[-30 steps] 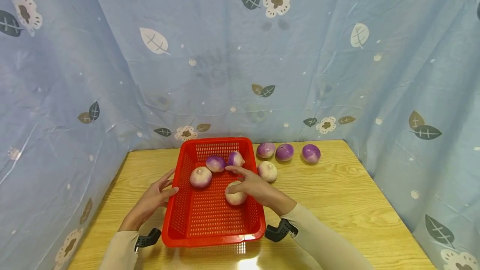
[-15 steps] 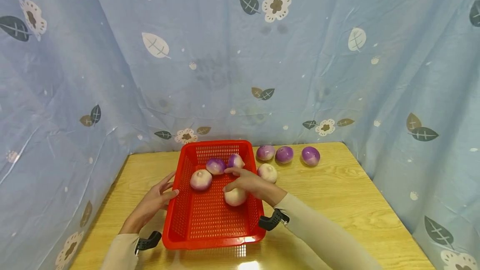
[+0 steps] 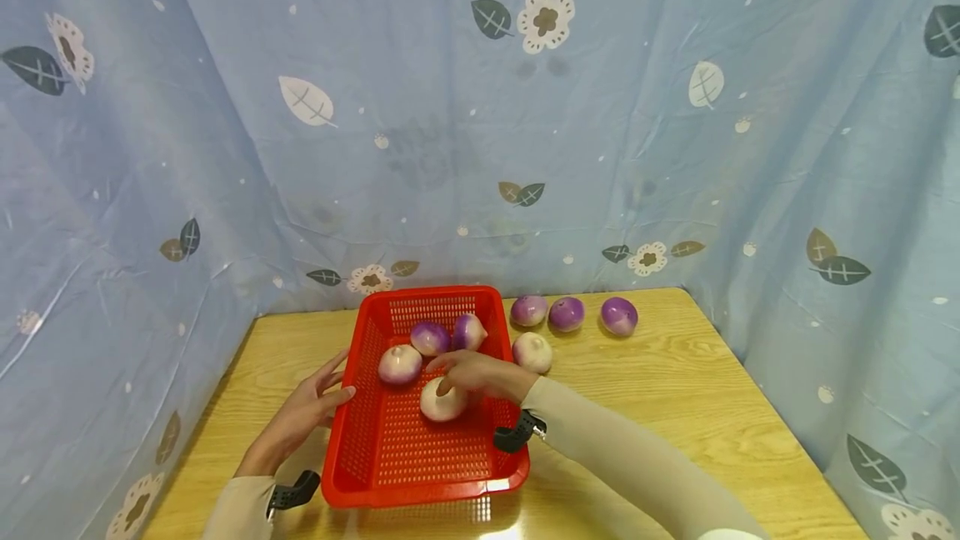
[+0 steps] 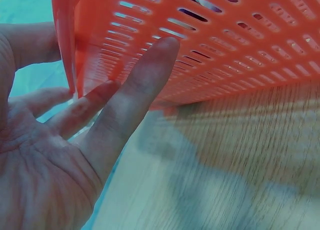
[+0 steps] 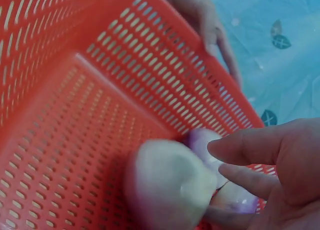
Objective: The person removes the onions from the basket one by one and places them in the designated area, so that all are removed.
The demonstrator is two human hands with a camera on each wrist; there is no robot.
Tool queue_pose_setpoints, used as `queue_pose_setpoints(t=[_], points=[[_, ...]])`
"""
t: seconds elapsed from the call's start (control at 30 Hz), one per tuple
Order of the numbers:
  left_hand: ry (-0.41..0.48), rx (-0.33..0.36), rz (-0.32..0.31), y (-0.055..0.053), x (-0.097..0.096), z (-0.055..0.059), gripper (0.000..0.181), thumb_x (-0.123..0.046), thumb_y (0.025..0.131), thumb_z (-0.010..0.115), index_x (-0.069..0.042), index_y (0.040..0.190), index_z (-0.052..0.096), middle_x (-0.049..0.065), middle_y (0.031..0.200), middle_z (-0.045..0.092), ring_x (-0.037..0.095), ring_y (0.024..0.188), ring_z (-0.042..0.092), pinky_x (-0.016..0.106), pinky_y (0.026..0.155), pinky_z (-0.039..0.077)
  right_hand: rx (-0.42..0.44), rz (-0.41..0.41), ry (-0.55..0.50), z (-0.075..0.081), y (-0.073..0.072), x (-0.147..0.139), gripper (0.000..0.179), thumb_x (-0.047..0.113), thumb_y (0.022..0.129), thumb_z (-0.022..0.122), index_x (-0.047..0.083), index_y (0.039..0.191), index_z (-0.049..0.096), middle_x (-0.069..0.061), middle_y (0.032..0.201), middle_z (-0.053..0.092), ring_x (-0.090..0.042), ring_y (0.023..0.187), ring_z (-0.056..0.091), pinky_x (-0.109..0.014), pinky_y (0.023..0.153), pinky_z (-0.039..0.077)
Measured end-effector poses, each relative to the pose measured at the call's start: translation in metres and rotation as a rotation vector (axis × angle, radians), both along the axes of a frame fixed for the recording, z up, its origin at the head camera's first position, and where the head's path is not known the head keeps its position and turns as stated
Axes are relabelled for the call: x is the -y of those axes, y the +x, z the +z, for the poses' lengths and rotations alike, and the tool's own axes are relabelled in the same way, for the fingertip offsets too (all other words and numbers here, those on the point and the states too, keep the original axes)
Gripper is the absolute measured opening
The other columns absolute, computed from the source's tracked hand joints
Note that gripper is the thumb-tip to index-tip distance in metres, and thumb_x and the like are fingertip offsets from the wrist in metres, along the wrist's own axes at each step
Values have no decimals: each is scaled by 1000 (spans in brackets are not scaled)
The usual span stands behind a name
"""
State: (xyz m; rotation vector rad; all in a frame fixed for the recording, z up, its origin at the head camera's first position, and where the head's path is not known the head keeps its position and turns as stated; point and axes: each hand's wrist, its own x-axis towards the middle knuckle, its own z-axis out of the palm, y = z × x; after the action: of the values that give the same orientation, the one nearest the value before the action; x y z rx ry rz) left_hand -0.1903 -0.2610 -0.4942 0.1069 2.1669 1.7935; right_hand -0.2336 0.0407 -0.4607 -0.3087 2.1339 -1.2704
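Observation:
My left hand (image 3: 300, 417) rests at the left wall of the red plastic basket (image 3: 349, 407). In the left wrist view, its straight fingers and thumb lie against the outside of the slotted wall. Inside the basket, my right hand (image 3: 474, 375) reaches over a white-and-purple turnip (image 3: 438, 402), its fingers loosely extended at the turnip's right side. The right wrist view shows that turnip (image 5: 167, 185) just ahead of the fingers, which are not wrapped round it. Several other turnips, including a pale one (image 3: 400, 364) and a purple one (image 3: 430, 339), sit toward the basket's back.
On the wooden table (image 3: 660, 407), right of the basket, lie a white turnip (image 3: 532, 353) and three purple ones, one of them farther right (image 3: 618, 317). A blue patterned curtain (image 3: 420, 173) hangs behind the table and along both sides.
The right hand and the turnip beside it have moved left across the basket floor. The thumb lay across that turnip earlier. The left hand stays at the wall.

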Motion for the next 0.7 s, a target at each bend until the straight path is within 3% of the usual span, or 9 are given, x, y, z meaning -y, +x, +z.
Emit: queue_pose_setpoints(t=[0.07, 0.23, 0.53, 0.7], points=[[1, -10, -10, 1, 1, -1, 79, -20, 96, 63, -25, 159, 15, 30, 153, 32, 36, 107, 68, 50, 77, 60, 35, 4, -5, -3, 0, 4, 56, -1, 77, 67, 9, 131, 61, -5, 119, 60, -22, 90, 55, -34, 64, 46], [16, -19, -22, 1, 2, 0, 80, -20, 96, 62, -25, 159, 14, 31, 155, 28, 37, 107, 68, 50, 77, 60, 46, 20, 20, -10, 0, 9, 49, 1, 78, 70, 10, 126, 64, -1, 107, 61, -20, 78, 56, -47, 68, 56], [22, -13, -20, -1, 2, 2, 79, -18, 96, 62, -25, 159, 14, 31, 153, 31, 38, 104, 68, 50, 75, 60, 52, 25, 17, -20, -1, 15, 46, 2, 80, 73, 10, 124, 65, -4, 105, 60, -20, 81, 59, -44, 67, 60], [17, 5, -11, -2, 3, 0, 78, -18, 96, 62, -27, 159, 15, 29, 152, 34, 35, 103, 69, 50, 76, 60, 29, 33, 20, -25, 1, 17, 35, 6, 80, 76, 13, 114, 69, -3, 106, 59, -19, 84, 59, -41, 67, 58]])
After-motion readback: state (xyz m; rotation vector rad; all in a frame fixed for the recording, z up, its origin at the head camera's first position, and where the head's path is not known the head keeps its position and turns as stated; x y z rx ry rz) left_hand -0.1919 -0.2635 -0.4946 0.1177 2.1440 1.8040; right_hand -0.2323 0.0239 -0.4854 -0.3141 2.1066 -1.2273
